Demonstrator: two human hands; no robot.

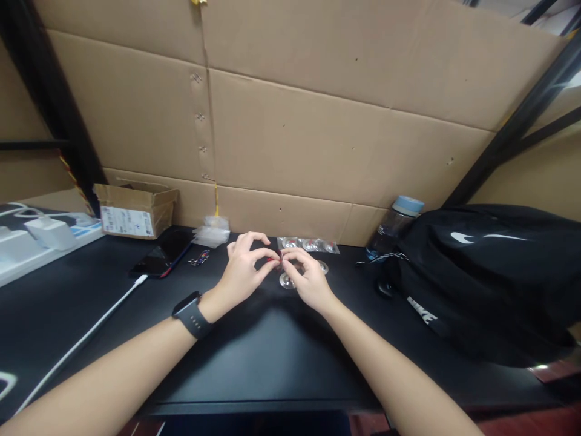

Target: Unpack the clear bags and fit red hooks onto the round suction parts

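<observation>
Near the middle of the black table [272, 357], my left hand [242, 266] and my right hand [308, 278] meet fingertip to fingertip. Between them they pinch a small dark red, roundish item [280, 259]; its details are too small to tell. The left thumb and index finger press on one side of it, the right ones on the other. Just below the right fingertips lies a small clear round piece [286, 281], and another clear round piece [323, 267] shows behind the right hand. A strip of clear packets with red marks [310, 244] lies behind both hands.
At the left are an open cardboard box [129, 221], a phone [163, 254], a white cable [91, 333] and a power strip [49, 242]. Small clear bags [212, 231] and a small keychain-like item [200, 258] lie behind the left hand. A bottle [394, 227] and black bag [490, 272] stand right.
</observation>
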